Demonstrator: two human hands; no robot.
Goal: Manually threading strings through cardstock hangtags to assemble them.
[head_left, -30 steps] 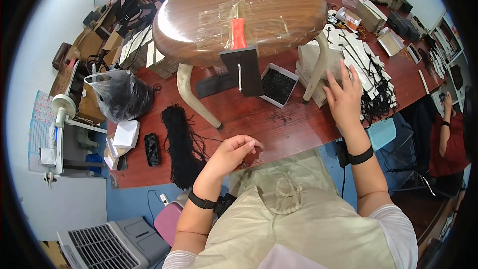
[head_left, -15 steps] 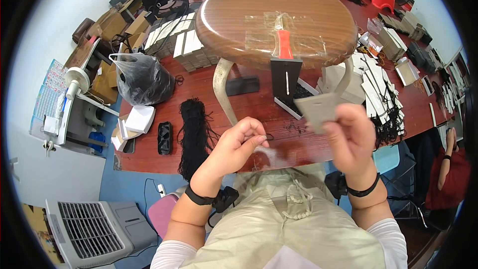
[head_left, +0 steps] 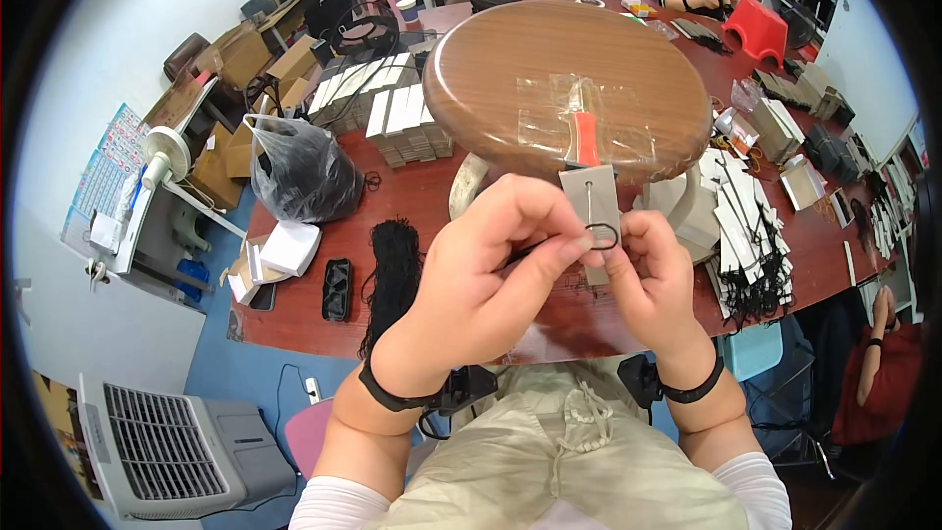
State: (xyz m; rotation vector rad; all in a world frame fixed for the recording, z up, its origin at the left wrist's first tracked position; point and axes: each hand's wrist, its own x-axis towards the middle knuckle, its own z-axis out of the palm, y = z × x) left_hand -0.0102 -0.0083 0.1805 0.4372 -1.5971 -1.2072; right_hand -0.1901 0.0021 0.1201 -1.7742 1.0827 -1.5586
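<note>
A round wooden-topped stool (head_left: 569,49) stands on the table, with a red-handled tool (head_left: 586,137) taped to its seat. Just under the red handle a flat grey card (head_left: 577,198) stands upright, a thin metal shaft showing in front of it below its small hole. My left hand (head_left: 496,270) pinches a black cord (head_left: 610,228) between thumb and fingertips; its loop lies across the card beside the shaft. Closed at the card's lower right edge is my right hand (head_left: 655,280), thumb close to the loop. My fingers partly hide the card's lower part.
A bundle of black cords (head_left: 392,270) and a black tray (head_left: 337,290) lie left on the red table (head_left: 294,329). Stacked white boxes (head_left: 402,123) and a plastic bag (head_left: 299,172) are behind them. White cards with cords (head_left: 741,226) lie right. A person's arm (head_left: 868,363) shows far right.
My right hand has brought the grey card left, in under the red handle. My left hand has risen and moved right to the card with the cord. The view has shifted.
</note>
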